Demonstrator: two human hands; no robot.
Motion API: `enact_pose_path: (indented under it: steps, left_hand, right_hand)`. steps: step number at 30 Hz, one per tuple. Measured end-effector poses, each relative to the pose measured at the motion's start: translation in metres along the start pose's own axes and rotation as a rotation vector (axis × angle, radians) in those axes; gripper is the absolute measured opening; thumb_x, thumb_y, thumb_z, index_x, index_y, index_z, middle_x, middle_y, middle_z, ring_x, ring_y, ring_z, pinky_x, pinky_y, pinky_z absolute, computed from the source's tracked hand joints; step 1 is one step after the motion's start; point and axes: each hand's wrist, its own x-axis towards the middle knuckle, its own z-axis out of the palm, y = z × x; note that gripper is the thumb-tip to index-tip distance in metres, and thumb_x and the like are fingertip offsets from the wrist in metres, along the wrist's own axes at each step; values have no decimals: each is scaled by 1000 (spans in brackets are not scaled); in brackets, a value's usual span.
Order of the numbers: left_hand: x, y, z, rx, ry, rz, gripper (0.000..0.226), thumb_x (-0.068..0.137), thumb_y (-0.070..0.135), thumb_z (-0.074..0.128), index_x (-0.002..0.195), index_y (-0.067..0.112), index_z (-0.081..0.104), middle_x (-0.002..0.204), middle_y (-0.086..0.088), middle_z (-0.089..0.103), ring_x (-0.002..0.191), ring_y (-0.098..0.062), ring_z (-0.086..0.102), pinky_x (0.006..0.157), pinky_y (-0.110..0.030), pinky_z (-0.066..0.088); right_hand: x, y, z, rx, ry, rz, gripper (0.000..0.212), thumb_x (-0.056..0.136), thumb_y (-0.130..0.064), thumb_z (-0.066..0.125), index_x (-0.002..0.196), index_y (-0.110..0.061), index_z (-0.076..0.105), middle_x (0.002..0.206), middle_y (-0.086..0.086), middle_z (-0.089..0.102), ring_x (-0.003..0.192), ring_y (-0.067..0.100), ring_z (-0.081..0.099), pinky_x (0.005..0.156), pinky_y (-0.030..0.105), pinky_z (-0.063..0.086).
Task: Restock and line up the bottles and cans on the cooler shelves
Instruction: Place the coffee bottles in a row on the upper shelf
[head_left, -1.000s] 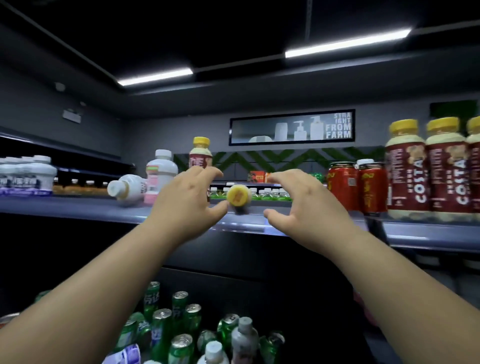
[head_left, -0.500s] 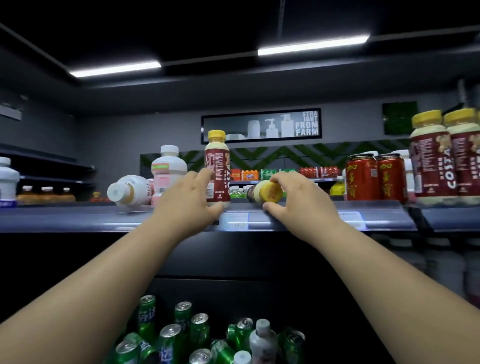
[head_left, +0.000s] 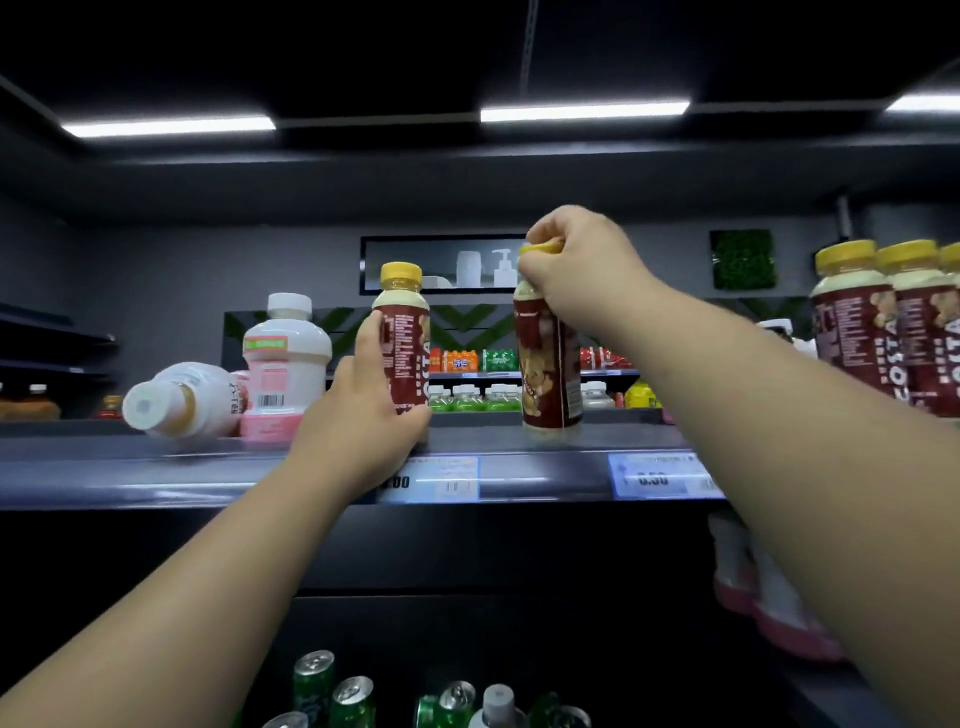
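Observation:
Two Costa bottles with yellow caps and dark red labels stand on the top shelf (head_left: 545, 470). My left hand (head_left: 363, 415) wraps the lower body of the left Costa bottle (head_left: 408, 332). My right hand (head_left: 576, 254) pinches the cap of the right Costa bottle (head_left: 548, 374), which stands upright on the shelf. To the left, a white bottle (head_left: 182, 400) lies on its side, cap toward me, beside an upright white and pink bottle (head_left: 283, 364).
A row of Costa bottles (head_left: 883, 322) stands at the far right of the shelf. Price tags (head_left: 654, 475) line the shelf's front edge. Below, green cans (head_left: 311, 680) and a white bottle (head_left: 498, 704) are crowded together. Pink-based bottles (head_left: 763, 597) sit on the lower right shelf.
The bottle that lay with its cap toward me now stands upright, my right hand on its cap. My left hand has closed around the other Costa bottle.

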Motion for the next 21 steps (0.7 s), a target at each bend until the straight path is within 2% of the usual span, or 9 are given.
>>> enact_pose_path:
  steps: [3, 4, 7, 8, 11, 15, 18, 21]
  left_hand:
    - [-1, -3, -2, -20, -6, 6, 101, 84, 40, 69, 150, 47, -7, 142, -5, 46, 110, -30, 57, 92, -48, 49]
    - [-1, -3, -3, -29, -8, 8, 102, 84, 40, 70, 150, 46, -7, 142, -5, 47, 110, -29, 57, 92, -46, 48]
    - [0, -3, -5, -65, -11, 8, 101, 83, 38, 72, 151, 43, -3, 139, -3, 52, 104, -22, 55, 88, -40, 46]
    - [0, -2, -5, -66, -12, 7, 101, 83, 38, 73, 151, 42, -2, 138, -3, 52, 101, -20, 53, 86, -39, 44]
    - [-2, 2, -9, -79, -42, -10, 101, 80, 35, 74, 149, 43, 0, 128, -2, 57, 98, -20, 58, 86, -39, 48]
    - [6, 15, -14, -106, -136, -85, 104, 74, 26, 76, 147, 40, 4, 109, -1, 60, 90, -22, 63, 86, -45, 55]
    - [8, 24, -9, -119, -95, -121, 101, 70, 40, 84, 143, 31, 15, 111, 4, 58, 98, -23, 61, 90, -47, 54]
    - [5, 23, 2, -125, -65, -109, 92, 67, 59, 82, 135, 27, 28, 111, 9, 56, 100, -20, 60, 91, -45, 53]
  right_hand:
    - [-5, 14, 11, 43, -3, 40, 26, 95, -28, 57, 120, -27, 53, 105, -1, 57, 91, 18, 60, 74, 36, 56]
    - [-8, 18, 12, 71, -25, 60, 37, 92, -28, 62, 126, -30, 48, 102, -3, 56, 91, 18, 61, 76, 37, 56]
    - [-19, 29, 17, 88, -179, 159, 89, 80, -23, 81, 147, -31, 23, 109, 1, 57, 94, 22, 64, 82, 42, 58]
    - [-23, 31, 20, 64, -227, 196, 95, 78, -22, 84, 148, -26, 20, 113, 4, 57, 97, 24, 65, 85, 44, 57]
    - [-33, 38, 31, -87, -298, 258, 75, 78, -30, 83, 133, -14, 34, 117, 8, 59, 102, 27, 63, 91, 47, 55]
    - [-44, 45, 39, -148, -236, 266, 56, 83, -39, 73, 121, -15, 40, 111, 7, 59, 95, 26, 62, 87, 48, 56]
    - [-50, 50, 42, -176, -204, 269, 50, 83, -46, 67, 115, -19, 40, 104, 2, 59, 90, 24, 62, 85, 49, 55]
    - [-51, 54, 44, -247, -227, 252, 60, 77, -50, 73, 115, -21, 36, 104, 0, 59, 93, 26, 61, 85, 50, 54]
